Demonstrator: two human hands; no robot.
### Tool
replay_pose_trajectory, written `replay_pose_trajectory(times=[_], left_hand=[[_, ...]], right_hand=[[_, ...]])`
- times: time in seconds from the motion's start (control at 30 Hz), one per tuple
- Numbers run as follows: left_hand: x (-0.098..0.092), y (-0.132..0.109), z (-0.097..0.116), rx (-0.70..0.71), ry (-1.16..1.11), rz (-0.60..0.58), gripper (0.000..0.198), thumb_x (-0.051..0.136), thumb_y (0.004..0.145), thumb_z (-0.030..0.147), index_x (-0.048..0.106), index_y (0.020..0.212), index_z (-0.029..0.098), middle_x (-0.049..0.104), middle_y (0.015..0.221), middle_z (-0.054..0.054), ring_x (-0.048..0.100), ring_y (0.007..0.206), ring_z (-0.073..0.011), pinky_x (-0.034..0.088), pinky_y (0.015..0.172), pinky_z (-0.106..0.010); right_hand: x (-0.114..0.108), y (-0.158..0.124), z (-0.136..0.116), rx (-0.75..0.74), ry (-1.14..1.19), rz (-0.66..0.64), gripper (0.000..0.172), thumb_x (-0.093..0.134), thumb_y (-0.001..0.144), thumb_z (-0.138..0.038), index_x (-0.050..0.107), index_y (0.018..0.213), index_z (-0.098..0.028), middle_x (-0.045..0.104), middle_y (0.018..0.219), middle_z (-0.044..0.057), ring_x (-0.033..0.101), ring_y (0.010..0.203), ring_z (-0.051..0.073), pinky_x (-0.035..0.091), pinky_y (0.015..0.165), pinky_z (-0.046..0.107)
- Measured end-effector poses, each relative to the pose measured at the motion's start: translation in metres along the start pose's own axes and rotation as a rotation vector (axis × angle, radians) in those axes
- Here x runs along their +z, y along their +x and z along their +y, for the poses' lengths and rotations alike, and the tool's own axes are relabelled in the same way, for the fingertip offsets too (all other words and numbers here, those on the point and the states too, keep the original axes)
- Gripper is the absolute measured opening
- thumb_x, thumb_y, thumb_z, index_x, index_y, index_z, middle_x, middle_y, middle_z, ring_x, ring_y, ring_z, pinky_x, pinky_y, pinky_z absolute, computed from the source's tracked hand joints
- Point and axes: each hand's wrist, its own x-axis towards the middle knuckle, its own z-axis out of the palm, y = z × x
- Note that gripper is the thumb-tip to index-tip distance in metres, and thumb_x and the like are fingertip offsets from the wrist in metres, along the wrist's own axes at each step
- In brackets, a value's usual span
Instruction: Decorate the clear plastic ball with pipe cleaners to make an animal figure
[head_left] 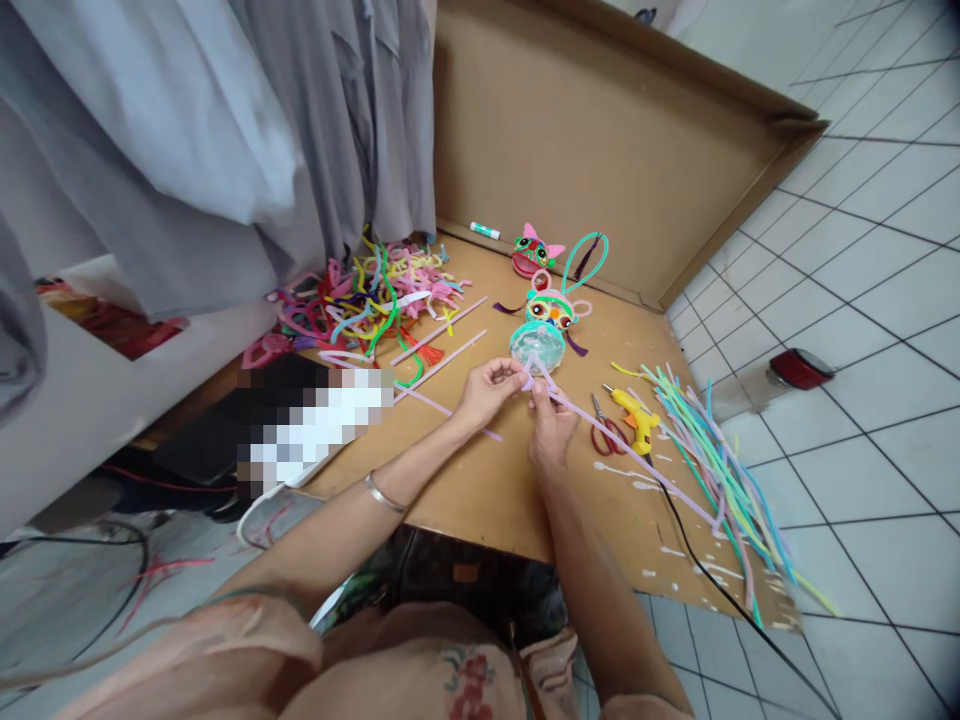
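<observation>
My left hand (491, 393) and my right hand (553, 428) meet over the table, fingertips pinched on a lilac pipe cleaner (667, 481). It is bent into small folds at my fingers, and a long end runs down to the right. Just beyond my fingertips is a round piece with a teal rim (537, 342). Touching its far side is a colourful animal-face ornament (551, 312) with round pink ears, a teal loop and purple tassels. Behind that sits a red and green animal head (535, 255) with pink pointed ears.
To the right lie scissors (609, 438), a yellow glue gun (637, 418) with a black cord, and a bundle of pastel pipe cleaners (720, 480). A tangled colourful pile (382, 295) fills the back left. A glue stick (485, 231) rests by the cardboard wall (585, 140).
</observation>
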Motion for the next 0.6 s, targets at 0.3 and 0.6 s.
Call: replay_pose_trajectory(times=[0.3,0.6], left_hand=[[-0.0005,-0.0006,0.0015,-0.025,0.008,0.01,0.047,0.089,0.054,0.046,0.066,0.079,0.014,0.068,0.07,0.0,0.06,0.064,-0.0107,0.047,0.066,-0.024],[0.0022,-0.0031,0.0067,-0.065,0.038,-0.014,0.045,0.09,0.052,0.046,0.066,0.074,0.014,0.064,0.062,0.002,0.053,0.054,-0.0082,0.045,0.056,-0.023]], right_hand=[[0.0002,-0.0012,-0.0026,0.028,-0.004,0.006,0.03,0.072,0.068,-0.044,0.069,0.078,-0.017,0.058,0.06,-0.003,0.048,0.058,0.01,0.04,0.059,0.025],[0.001,-0.0008,-0.0034,0.053,0.064,0.008,0.028,0.074,0.064,-0.039,0.069,0.08,-0.016,0.061,0.064,-0.003,0.048,0.057,0.01,0.04,0.059,0.025]])
